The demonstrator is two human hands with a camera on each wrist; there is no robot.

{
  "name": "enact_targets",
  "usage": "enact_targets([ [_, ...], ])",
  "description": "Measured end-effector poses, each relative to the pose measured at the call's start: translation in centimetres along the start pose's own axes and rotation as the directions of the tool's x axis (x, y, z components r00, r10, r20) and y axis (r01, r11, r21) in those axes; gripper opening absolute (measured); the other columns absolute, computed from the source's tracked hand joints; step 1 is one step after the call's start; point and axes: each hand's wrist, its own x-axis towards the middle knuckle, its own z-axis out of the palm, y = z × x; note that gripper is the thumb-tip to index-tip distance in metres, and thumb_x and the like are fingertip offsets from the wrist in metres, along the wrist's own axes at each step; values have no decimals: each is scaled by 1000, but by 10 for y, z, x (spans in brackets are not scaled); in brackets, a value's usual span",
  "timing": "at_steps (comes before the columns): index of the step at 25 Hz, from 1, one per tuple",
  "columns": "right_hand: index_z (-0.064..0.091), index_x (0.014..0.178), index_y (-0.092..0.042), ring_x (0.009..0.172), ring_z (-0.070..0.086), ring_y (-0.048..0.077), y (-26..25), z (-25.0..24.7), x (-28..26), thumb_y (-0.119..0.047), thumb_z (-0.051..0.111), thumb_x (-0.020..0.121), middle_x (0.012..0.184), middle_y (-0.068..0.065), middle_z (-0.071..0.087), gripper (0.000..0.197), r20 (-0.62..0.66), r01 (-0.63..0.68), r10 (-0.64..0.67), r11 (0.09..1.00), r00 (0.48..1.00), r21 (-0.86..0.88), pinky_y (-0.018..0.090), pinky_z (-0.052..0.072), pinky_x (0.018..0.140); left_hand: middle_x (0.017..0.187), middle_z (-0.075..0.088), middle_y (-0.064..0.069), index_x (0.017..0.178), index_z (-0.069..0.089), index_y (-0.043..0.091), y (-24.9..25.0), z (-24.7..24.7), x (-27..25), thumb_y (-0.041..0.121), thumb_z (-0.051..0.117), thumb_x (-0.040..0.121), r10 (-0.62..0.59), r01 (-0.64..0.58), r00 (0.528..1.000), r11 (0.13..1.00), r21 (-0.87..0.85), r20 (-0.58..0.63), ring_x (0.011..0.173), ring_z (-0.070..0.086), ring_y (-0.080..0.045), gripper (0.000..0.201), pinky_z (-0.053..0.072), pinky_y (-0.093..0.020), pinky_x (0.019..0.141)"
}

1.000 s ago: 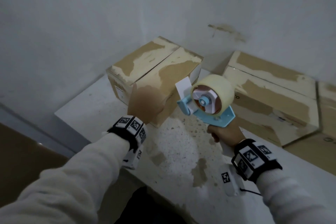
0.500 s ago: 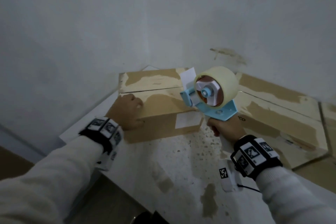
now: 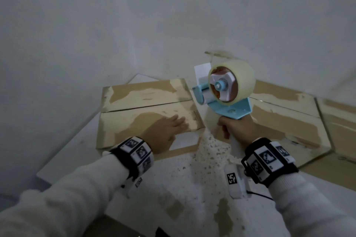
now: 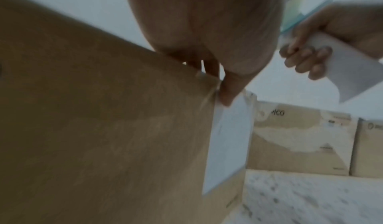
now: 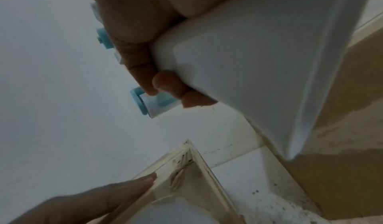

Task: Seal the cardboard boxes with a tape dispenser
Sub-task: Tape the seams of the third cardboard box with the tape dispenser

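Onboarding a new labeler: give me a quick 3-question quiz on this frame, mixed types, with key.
1. True or false: the left hand lies flat on the near cardboard box.
2. The right hand grips the tape dispenser by: A) its roll, B) its white handle, C) its blade.
3. Fill in: the dispenser is held ___ the box, not touching it.

Key: 1 true; 2 B; 3 beside.

Partly legible "ico" on the side of a cardboard box (image 4: 290, 139)
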Motion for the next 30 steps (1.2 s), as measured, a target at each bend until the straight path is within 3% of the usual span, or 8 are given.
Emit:
enact_targets([
  [4,48,63,-2,33,39,17,2,3,-10,12,56,72,44,11,45,18,-26,-9,11,998,1000,58,24,34,37,130,60,-2,121,62,20,7,-50,17,41,44,95,-244,203,969,870,-450,-32,114,58,-20,38,44,-34,98],
  [6,49,64,-2,35,39,17,2,5,-13,12,56,73,47,14,44,17,-44,-4,7,997,999,80,25,34,39,122,64,-7,121,60,11,12,-73,37,57,33,93,-387,266,921,547,-794,42,96,66,-22,60,50,-34,82],
  [8,48,63,-2,37,40,17,2,6,-12,11,57,73,46,11,45,19,-66,-2,7,996,998,85,27,36,40,120,63,-13,125,54,4,13,-89,53,71,21,87,-316,302,918,171,-938,238,93,67,-25,84,50,-32,76],
  [11,46,58,-6,38,42,17,3,9,-12,9,58,72,44,6,47,23,-93,4,3,997,996,83,29,38,43,112,64,-17,125,53,-2,9,-103,65,74,22,84,-127,325,934,-97,-941,335,96,65,-27,91,49,-34,87],
  [14,47,58,-5,41,44,18,5,10,-14,8,59,71,47,8,48,22,-132,52,-43,997,990,64,30,41,46,105,67,-17,123,55,-3,-2,-107,77,68,33,87,-88,315,942,-106,-943,325,92,66,-27,82,49,-35,90],
  [19,49,53,-7,41,47,19,11,20,-16,9,60,72,43,1,51,27,-162,167,-155,984,975,62,29,43,47,96,71,-15,112,63,-1,-17,-107,90,68,44,82,8,391,919,-143,-909,394,81,71,-22,77,57,-29,76],
  [24,50,57,-9,38,46,10,15,36,-8,15,61,73,41,-3,52,31,-198,169,-148,981,969,92,22,41,43,63,70,-3,86,62,7,-22,-101,109,19,46,96,-169,399,903,-15,-917,395,51,67,-11,22,55,-21,52],
  [30,50,56,-11,40,49,9,10,55,8,13,61,71,43,-6,54,31,-253,132,-108,988,961,78,26,42,44,65,64,-15,74,58,0,-40,-111,140,4,49,92,-290,369,901,119,-922,323,55,61,-24,20,56,-32,57],
])
